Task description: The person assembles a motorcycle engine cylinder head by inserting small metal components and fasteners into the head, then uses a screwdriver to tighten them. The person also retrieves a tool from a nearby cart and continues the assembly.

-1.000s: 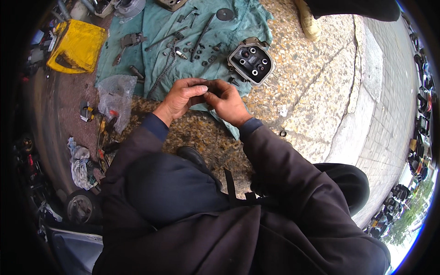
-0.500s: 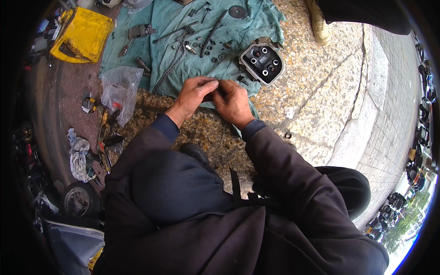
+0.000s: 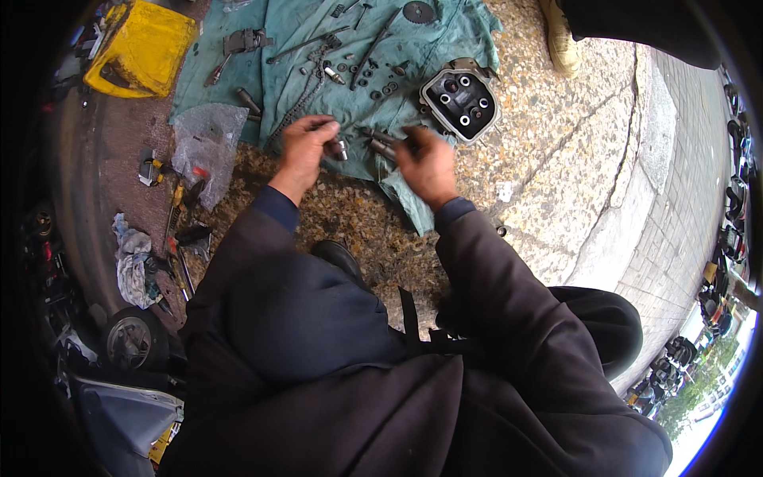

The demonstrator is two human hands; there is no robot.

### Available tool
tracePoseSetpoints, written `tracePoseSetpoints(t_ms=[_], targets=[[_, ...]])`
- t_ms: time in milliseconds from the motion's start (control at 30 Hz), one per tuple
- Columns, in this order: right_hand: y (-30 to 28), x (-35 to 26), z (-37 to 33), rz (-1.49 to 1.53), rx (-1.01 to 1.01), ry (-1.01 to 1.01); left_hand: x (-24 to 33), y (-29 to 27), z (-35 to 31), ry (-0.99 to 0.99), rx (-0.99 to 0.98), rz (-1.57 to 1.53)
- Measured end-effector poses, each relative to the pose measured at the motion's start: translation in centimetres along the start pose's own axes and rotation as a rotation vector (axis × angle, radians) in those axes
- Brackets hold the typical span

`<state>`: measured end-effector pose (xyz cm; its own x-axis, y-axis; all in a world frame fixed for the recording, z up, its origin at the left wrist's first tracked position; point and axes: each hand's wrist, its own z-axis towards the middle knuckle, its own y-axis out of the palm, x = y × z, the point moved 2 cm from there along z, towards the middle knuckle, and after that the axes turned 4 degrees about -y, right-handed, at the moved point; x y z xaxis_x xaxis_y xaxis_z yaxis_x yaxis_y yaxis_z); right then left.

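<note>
Just above the frame's centre, your left hand (image 3: 303, 155) pinches a small metal cylinder (image 3: 342, 150), probably light, hard and slippery if oily, best held around its sides; whether your blurred right hand (image 3: 430, 167) grips anything, you cannot tell.

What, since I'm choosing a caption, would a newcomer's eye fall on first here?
Probably the bright yellow, grime-smudged, boxy object at the upper left. Next comes the grey-rimmed metal engine casing with a black interior and pale rings, at the right edge of the wrinkled teal cloth. Then, lower and near the centre, the bare left hand appears to hold a short, shiny metal cylinder.
</note>
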<state>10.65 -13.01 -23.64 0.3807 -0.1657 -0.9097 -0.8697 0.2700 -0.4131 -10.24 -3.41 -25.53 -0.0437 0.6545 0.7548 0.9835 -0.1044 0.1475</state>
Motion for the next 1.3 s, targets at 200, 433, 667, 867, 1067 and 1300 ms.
tracePoseSetpoints(t_ms=[200, 433, 667, 867, 1067, 1300], targets=[[-8.2, 3.8, 3.6, -0.615, 0.277, 0.124, -0.6, -3.1, 1.6, 0.058, 0.185, 0.246], [-7.7, 3.9, 4.8, -0.798, -0.035, 0.176, -1.1, -3.0, 2.9, 0.076, 0.149, 0.462], [-7.5, 4.7, 5.5, -0.774, -0.018, 0.166, -2.2, -3.6, 4.4, 0.226, 0.161, 0.756], [-8.3, 6.3, 5.7, -0.677, -0.019, 0.103, -2.3, -3.5, 4.1, 0.417, 0.143, 0.948], [-9.8, 5.7, 8.4, 0.050, -0.051, 0.123, -2.3, -3.6, 3.9, 0.446, 0.169, 0.912], [-13.5, 2.8, 6.9, 0.609, -0.109, 0.512, -1.9, -3.5, 3.4, 0.453, 0.229, 0.884]])
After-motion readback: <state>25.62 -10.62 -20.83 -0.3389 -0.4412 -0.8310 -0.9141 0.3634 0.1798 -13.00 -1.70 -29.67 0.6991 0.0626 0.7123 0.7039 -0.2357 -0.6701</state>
